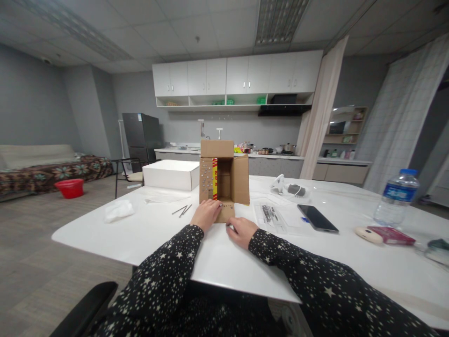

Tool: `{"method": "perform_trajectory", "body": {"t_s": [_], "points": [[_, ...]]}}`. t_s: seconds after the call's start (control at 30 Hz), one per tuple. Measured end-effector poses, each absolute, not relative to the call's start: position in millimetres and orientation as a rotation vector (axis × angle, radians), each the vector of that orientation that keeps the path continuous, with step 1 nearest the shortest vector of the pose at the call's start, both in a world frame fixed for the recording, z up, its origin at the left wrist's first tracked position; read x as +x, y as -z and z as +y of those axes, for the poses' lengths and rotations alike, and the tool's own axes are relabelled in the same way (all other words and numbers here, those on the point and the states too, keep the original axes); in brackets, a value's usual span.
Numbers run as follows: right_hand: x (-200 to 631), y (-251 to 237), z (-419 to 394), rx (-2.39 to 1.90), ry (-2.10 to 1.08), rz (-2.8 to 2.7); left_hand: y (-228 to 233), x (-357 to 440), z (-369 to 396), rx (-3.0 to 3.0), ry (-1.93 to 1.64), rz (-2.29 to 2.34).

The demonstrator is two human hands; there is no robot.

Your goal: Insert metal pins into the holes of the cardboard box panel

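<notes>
Cardboard box stands on the worktop, its open side toward the person. The left flap carries rows of small grey spots; the near flap lies toward the person and bears a few similar spots. Whether these are holes or fixings cannot be told.

Left hand: positioned at the left of the near flap, fingers bent and close together. A small bright spot shows at the fingertips; a grip on it cannot be confirmed.

Right hand: positioned at the near right corner of the flap, thumb and forefinger narrow. Something small and dark appears between them; its nature and hold cannot be told.

Step in hand, as judged: detail work on the near flap. The next move calls for a flap kept steady and fingertips placed precisely at the spots.

Adjacent items: metal rods lie left of the left hand; a clear tray with small dark parts stands right of the box; a phone lies farther right.
</notes>
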State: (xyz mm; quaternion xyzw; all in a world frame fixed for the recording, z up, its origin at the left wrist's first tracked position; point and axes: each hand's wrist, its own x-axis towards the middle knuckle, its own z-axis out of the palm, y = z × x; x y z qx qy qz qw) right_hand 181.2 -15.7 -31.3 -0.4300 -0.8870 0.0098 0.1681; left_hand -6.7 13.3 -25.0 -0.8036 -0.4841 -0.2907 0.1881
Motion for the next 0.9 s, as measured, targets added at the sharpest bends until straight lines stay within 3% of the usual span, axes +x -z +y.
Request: {"method": "perform_trajectory", "body": {"t_s": [0.9], "points": [[182.0, 31.0, -16.6, -1.223, -0.014, -2.511, 24.9, -9.3, 13.9, -2.160, 0.899, -1.400]]}}
